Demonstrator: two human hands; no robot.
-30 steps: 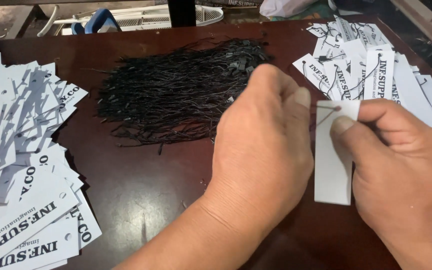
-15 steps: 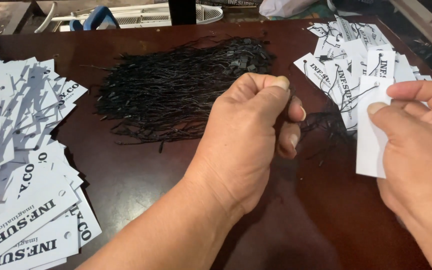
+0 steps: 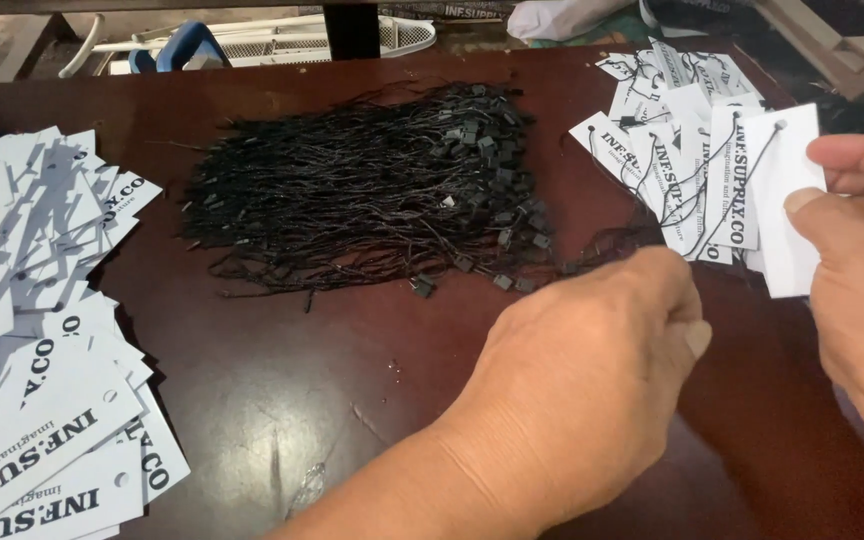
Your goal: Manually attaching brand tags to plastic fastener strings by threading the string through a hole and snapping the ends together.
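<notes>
A blank white card tag (image 3: 790, 205) is being held up at about two o'clock by the right hand (image 3: 857, 270), pinched along its edge between thumb and fingers, and a thin black string loop can be seen running down from the punched hole near its top corner. The left hand (image 3: 592, 380) is being kept low over the dark wooden worktop (image 3: 282, 400) at about five o'clock, its fingers curled and gathered towards the thumb; whether a strand is being nipped there cannot be told, since the fingertips are hidden behind the knuckles. At twelve o'clock a thick bundle of black string fasteners (image 3: 372, 195) is being stored, each with a small square lock at its end, the nearest ends lying just beside the left hand. At one o'clock, touching the held tag from behind, a loose heap of strung tags (image 3: 672, 150) is being built up, strings showing through their holes. At nine o'clock a far larger spread of unstrung printed tags (image 3: 32, 340) is being kept, fanned and overlapping to the worktop's edge. Judged from these piles, the stringing is being carried on at an early stage: a small share appears finished, while most tags and most strings are left.
</notes>
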